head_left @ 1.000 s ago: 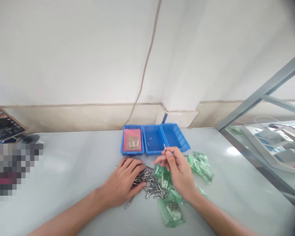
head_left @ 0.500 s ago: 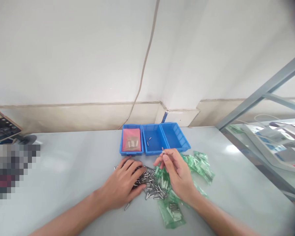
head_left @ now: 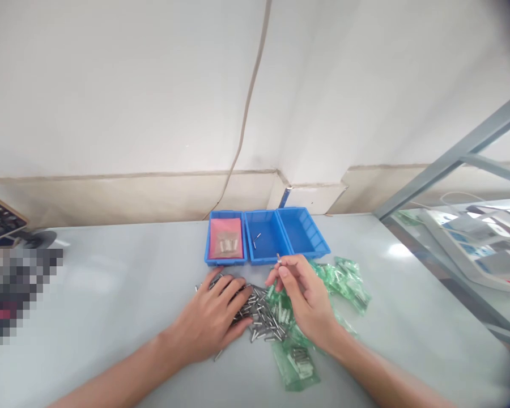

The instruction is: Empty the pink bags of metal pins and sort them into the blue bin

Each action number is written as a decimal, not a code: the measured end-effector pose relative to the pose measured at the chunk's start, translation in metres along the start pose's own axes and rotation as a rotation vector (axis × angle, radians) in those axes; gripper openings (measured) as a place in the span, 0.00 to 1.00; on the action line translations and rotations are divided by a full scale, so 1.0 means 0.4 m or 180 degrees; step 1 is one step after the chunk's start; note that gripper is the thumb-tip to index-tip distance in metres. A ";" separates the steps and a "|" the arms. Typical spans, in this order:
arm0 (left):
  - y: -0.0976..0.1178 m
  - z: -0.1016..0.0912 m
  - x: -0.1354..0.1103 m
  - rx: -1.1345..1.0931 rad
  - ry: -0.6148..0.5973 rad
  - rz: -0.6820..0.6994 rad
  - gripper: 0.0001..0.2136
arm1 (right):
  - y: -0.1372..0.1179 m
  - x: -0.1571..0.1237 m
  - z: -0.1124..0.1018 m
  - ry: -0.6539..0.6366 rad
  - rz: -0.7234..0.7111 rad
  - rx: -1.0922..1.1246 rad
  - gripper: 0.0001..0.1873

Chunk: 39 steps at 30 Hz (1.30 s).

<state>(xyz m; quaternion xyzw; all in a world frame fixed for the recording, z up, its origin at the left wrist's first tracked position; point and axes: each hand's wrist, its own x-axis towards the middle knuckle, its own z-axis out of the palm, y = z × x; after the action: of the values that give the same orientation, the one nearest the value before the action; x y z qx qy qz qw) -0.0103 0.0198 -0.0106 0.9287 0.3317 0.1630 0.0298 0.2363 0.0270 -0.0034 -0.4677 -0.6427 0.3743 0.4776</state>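
My left hand lies palm down with its fingers spread over a pile of small metal pins, hiding part of it. Held up between the thumb and fingertips of my right hand is a small pin; only its tip shows. Under and beside that hand lie green plastic bags with pins in them. A separate green bag rests nearer me, and pins and a white label show through it.
Behind my hands stand three blue bins. The left bin holds a pink bag with pale parts. A few pins lie in the middle bin; the right bin adjoins it. A metal frame rises at right.
The view has shifted slightly. Both hands keep nearly the same pose, the left over the pile and the right pinching the pin.
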 end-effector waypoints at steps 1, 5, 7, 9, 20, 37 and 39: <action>0.001 0.000 0.000 0.0031 -0.0008 0.0006 0.18 | -0.001 -0.001 0.000 -0.0014 -0.0003 -0.0020 0.09; 0.002 0.001 0.001 0.0075 -0.0024 0.0018 0.19 | -0.007 -0.001 -0.001 -0.0072 -0.0051 -0.0135 0.08; 0.002 0.001 0.001 0.0062 -0.0013 0.0007 0.19 | -0.010 0.000 -0.003 -0.0094 -0.0080 -0.0198 0.08; 0.001 0.001 0.000 0.0037 0.0026 -0.0007 0.19 | -0.013 0.001 -0.004 -0.0091 -0.0107 -0.0238 0.09; -0.001 0.000 -0.003 0.0015 0.0004 -0.0023 0.19 | -0.016 0.003 -0.008 -0.0133 -0.0164 -0.0360 0.08; -0.003 -0.004 -0.001 -0.0097 0.0057 -0.0059 0.18 | -0.015 0.005 -0.008 -0.0183 -0.0107 -0.0378 0.07; -0.003 -0.005 0.000 -0.0126 0.0070 -0.0079 0.18 | -0.015 0.005 -0.007 -0.0208 -0.0087 -0.0364 0.07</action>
<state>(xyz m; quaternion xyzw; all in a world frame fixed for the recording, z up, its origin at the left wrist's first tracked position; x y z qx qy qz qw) -0.0116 0.0207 -0.0089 0.9219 0.3402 0.1793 0.0465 0.2374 0.0274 0.0036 -0.4730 -0.6846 0.3454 0.4339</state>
